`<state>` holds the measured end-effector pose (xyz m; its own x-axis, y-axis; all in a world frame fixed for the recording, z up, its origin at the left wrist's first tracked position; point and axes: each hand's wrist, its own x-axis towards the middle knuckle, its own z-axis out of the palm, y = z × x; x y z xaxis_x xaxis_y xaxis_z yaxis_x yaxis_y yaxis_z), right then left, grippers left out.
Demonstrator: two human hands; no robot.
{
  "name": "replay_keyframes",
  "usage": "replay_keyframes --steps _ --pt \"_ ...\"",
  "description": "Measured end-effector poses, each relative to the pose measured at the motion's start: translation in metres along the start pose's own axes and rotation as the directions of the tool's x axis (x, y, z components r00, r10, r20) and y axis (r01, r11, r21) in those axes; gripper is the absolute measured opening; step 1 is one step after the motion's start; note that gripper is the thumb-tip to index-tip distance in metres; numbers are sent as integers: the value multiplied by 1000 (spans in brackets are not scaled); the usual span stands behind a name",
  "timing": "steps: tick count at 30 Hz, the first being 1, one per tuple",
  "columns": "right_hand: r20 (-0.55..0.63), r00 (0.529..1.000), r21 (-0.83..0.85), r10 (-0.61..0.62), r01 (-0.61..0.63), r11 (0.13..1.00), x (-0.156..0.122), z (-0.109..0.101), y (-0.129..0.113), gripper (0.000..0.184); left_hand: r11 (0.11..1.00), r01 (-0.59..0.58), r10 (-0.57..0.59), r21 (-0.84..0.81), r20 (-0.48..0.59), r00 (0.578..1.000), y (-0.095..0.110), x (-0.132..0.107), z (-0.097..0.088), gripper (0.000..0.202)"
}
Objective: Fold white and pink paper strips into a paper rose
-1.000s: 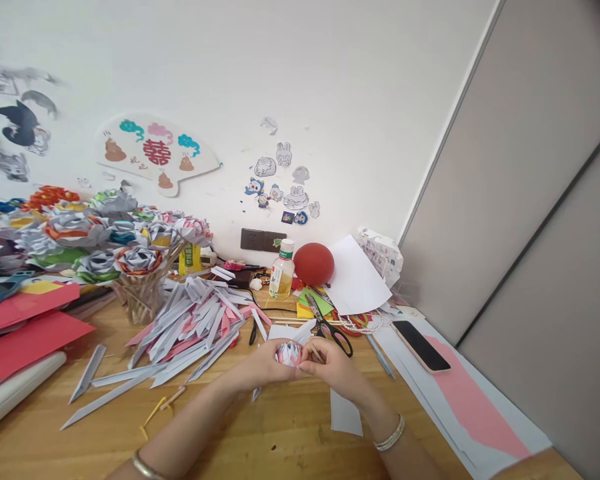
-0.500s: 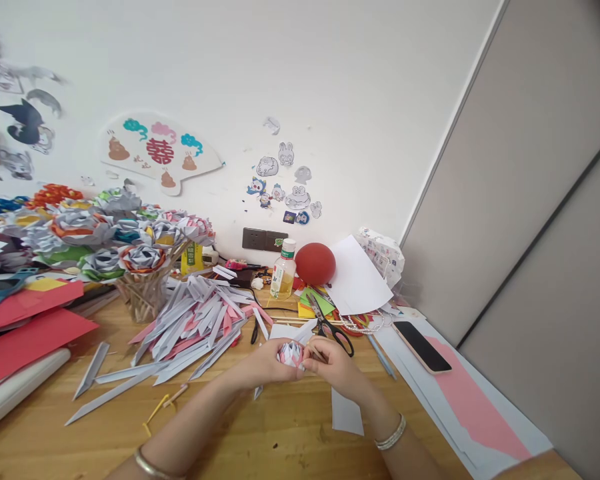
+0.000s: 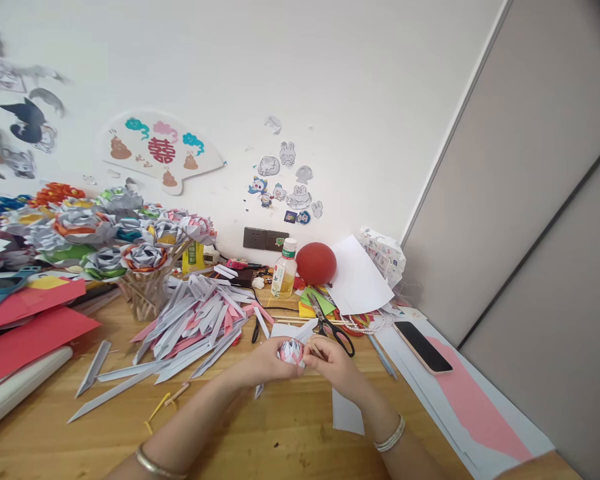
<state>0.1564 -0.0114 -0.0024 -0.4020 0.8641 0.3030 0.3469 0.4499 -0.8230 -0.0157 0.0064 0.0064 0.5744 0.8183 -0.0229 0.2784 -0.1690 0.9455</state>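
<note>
A small white and pink folded-paper flower (image 3: 291, 353) is wrapped in my left hand (image 3: 267, 365), its petals facing up toward me. My right hand (image 3: 333, 363) is closed in a pinch at the flower's right side. What looks like a thin wooden stick (image 3: 319, 351) shows between those fingers, and its far end is hidden. Just beyond my right hand lie black-handled scissors (image 3: 333, 328). A heap of folded white and pink paper strips (image 3: 197, 320) spreads beyond and left of my left hand.
Finished paper flowers on sticks stand in a clear container (image 3: 143, 300) at left. Behind the scissors are a bottle (image 3: 283, 270) and a red balloon (image 3: 317, 263). A phone (image 3: 423, 347) lies on paper at right. Red sheets (image 3: 35, 340) lie at left; a white slip (image 3: 347, 412) is under my right wrist.
Both hands keep nearly the same grip on the flower. The whole view has shifted very slightly; nothing has been picked up or let go.
</note>
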Motion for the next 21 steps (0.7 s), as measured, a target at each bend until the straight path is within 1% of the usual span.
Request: replay_keyframes --steps 4,13,18,21 --pt "7 1000 -6 -8 8 1000 0 1 1 23 1000 0 0 1 -19 1000 0 0 0 23" --pt "23 1000 -14 -11 12 1000 0 1 -3 26 1000 14 -14 12 -6 1000 0 0 0 26" --pt "21 1000 -13 0 0 1000 -1 3 -4 26 999 38 -38 25 -1 999 0 -1 0 27" --pt "10 1000 -16 5 -5 1000 -1 4 -3 25 1000 29 -29 11 12 1000 2 -2 -1 26"
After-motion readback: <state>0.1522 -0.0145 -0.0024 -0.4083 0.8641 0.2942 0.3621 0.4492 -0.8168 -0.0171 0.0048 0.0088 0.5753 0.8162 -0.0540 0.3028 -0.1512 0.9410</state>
